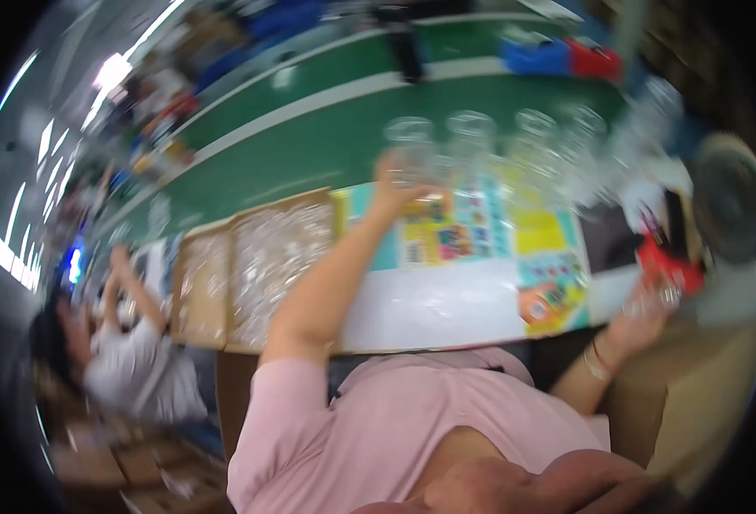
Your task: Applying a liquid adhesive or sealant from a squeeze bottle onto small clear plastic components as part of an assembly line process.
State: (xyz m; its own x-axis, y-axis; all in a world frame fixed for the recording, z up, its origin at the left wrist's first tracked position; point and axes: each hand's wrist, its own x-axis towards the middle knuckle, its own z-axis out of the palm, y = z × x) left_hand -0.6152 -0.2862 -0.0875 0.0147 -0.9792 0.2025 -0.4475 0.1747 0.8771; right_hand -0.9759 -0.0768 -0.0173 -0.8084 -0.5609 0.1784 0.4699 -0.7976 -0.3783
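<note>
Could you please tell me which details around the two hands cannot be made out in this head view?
- Left hand: motion blur hides whether it grips the clear glass jar.
- Right hand: something clear shows at the fingers, too smeared to identify.
- Cardboard trays: glinting contents blurred together.
- Colourful sheets: prints unreadable.

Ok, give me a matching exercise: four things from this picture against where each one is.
Things:
1. left hand
2. right hand
3. cardboard trays
4. row of clear jars

Places:
A. left end of the table, full of clear glassware
B. along the table's far edge, by the green belt
C. raised at the leftmost jar
D. low at the right, holding a small clear piece

Pairs: 1-C, 2-D, 3-A, 4-B
</note>
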